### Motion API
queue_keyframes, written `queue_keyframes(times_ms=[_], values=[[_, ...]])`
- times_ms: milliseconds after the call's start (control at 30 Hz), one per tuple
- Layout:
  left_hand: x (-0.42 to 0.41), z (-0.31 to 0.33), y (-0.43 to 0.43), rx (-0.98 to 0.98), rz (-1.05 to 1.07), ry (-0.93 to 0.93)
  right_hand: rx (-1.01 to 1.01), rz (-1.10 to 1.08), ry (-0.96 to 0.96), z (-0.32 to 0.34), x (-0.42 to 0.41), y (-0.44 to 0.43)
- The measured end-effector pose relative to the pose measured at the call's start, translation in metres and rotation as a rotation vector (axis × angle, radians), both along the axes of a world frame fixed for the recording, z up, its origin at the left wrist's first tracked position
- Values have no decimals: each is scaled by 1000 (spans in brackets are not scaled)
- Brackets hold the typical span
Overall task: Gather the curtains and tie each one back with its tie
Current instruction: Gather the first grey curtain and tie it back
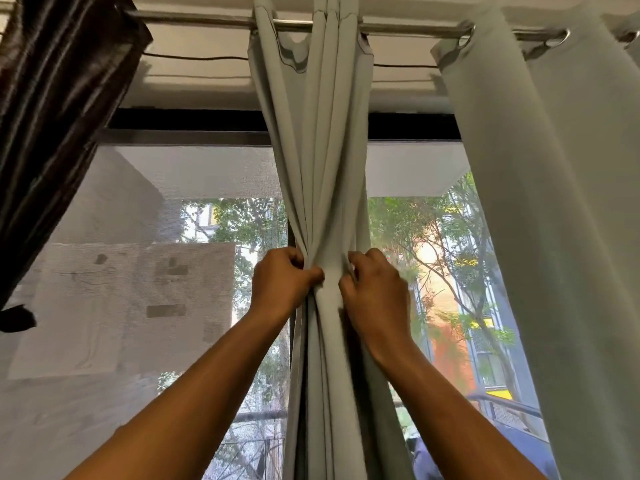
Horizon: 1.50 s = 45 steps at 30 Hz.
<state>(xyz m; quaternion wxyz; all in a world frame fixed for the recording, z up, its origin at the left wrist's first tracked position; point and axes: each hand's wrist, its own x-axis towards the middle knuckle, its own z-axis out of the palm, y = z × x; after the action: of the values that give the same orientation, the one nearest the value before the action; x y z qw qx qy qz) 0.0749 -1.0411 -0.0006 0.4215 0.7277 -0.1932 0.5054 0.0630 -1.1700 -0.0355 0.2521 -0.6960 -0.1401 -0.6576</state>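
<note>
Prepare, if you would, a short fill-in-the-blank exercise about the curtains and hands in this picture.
1. Of the three curtains, the left hand and the right hand both grip the ____ one, the gathered grey curtain.
2. The dark brown curtain hangs on the ____ side of the picture.
3. The loose grey curtain hangs by metal rings from the curtain ____.

Missing words: middle; left; rod.
</note>
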Motion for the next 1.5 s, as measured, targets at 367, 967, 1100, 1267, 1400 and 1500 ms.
queue_keyframes(times_ms=[367,967,1100,1267,1400,1500], values=[[-4,-38,8,-198,-456,138,-102,195,108,-38,-2,24],[-9,-107,7,-180,-373,178,-306,146,271,-104,-11,15],[-8,-103,6,10,-77,65,-94,437,352,-93,0,-10],[-9,-108,-4,69,56,35,332,362,475,-75,46,-28],[-4,-109,-1,36,79,37,362,369,673,-63,56,-36],[-1,-109,1,14,79,49,269,126,397,-75,42,-34]])
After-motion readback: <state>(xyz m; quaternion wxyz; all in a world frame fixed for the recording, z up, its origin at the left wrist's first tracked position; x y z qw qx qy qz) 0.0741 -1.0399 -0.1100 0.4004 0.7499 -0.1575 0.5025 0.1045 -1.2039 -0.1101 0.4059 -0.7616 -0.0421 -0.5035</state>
